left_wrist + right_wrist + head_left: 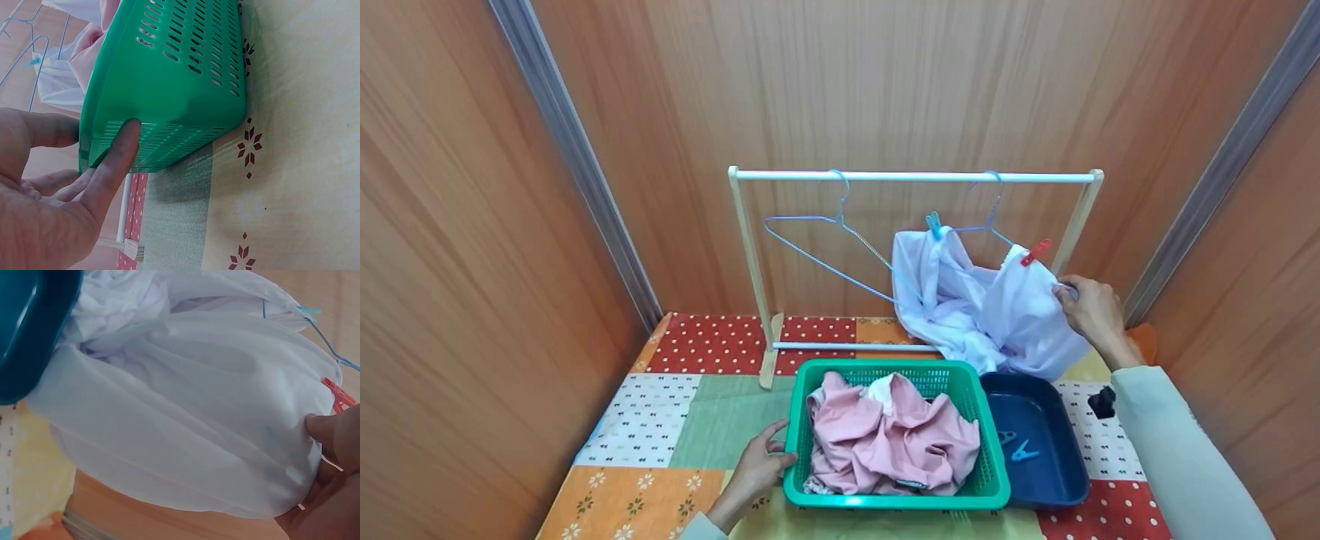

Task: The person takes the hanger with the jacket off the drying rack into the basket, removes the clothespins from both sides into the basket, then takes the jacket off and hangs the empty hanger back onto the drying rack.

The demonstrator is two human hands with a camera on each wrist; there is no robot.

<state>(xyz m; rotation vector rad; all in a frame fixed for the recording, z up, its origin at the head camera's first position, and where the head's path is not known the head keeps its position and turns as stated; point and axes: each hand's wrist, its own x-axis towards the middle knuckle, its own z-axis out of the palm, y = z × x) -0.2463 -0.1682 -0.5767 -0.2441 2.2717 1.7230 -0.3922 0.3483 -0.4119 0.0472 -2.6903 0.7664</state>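
A white garment [982, 315] hangs from the right-hand hanger [994, 214], with a blue clothespin [934, 225] and a red clothespin [1035, 253] on its upper edge. My right hand [1091, 307] pinches this garment's right edge between thumb and fingers, just below the red pin. At the left, my left hand [761, 465] holds the side of a green basket [994, 480]; in the left wrist view the thumb meets the rim and a finger [121, 154] lies along the outer wall. Crumpled pink clothing [896, 442] fills the basket.
A light rack [915, 175] stands at the back, carrying a second, bare hanger [817, 251]. Right of the basket is a dark blue tray [1054, 484] with blue clothespins [1025, 451] inside. Wooden walls [472, 225] enclose the patchwork-covered table [652, 420].
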